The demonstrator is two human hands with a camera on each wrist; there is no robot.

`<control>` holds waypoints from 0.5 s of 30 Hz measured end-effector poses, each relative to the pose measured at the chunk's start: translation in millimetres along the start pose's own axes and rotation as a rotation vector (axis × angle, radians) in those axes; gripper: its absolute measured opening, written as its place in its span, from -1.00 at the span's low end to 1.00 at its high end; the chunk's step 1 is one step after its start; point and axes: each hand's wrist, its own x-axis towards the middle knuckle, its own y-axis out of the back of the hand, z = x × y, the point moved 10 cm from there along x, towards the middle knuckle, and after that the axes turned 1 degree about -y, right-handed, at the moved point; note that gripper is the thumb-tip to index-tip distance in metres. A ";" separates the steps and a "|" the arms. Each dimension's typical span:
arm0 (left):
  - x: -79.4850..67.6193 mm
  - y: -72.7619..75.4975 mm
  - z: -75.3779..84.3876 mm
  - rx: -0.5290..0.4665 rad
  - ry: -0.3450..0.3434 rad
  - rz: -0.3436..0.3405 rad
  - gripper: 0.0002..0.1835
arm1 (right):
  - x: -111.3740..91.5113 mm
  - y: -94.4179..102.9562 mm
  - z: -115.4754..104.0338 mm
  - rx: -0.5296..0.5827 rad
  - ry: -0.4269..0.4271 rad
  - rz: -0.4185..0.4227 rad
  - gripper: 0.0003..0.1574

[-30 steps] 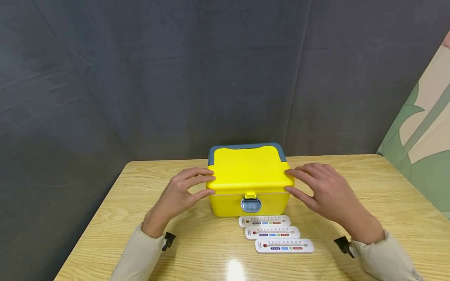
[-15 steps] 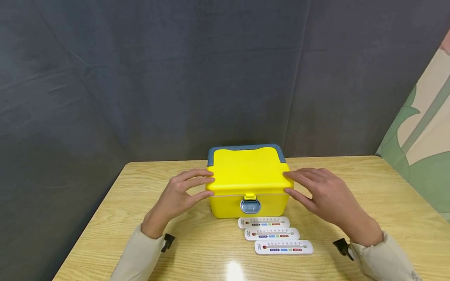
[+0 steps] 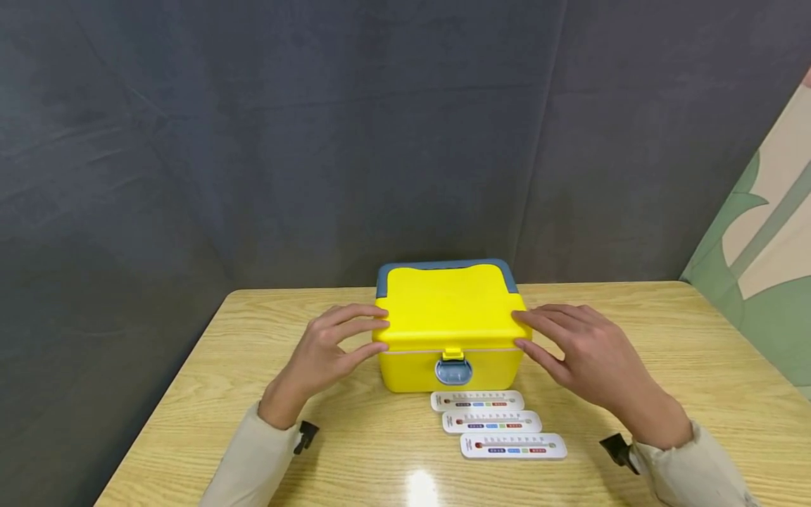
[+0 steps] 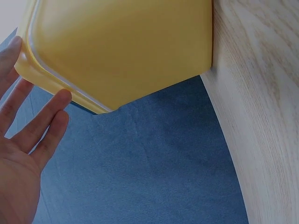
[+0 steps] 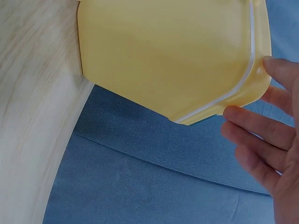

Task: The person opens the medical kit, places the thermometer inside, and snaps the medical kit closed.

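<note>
Left grip [image 3: 323, 348] and right grip [image 3: 592, 355] are both spread wide, so yanking the box [image 3: 451, 306] toward the near edge of the desk [image 3: 190, 415] might plow the thermometers [image 3: 491, 422].

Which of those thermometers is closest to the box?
The rearmost thermometer, right by the yellow box; the middle one and front one lie farther off.

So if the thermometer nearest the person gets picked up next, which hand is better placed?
Right, probably: that thermometer lies closer to the right hand than to the left hand. Both touch the yellow box.
</note>
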 end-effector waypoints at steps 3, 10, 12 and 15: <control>-0.1 1.0 2.0 0.009 -0.009 0.008 -0.63 | 0.8 0.8 -1.4 -0.011 -0.005 -0.002 -0.17; 0.3 2.7 3.8 0.003 -0.008 0.015 -0.61 | 2.3 5.0 -3.8 -0.012 0.004 0.028 -0.12; 0.7 3.0 4.0 0.000 -0.009 0.014 -0.61 | 2.2 6.6 -4.2 -0.008 0.009 0.047 -0.14; 0.7 2.8 3.9 -0.010 -0.017 0.010 -0.59 | 1.9 8.3 -3.3 -0.005 0.006 0.063 -0.16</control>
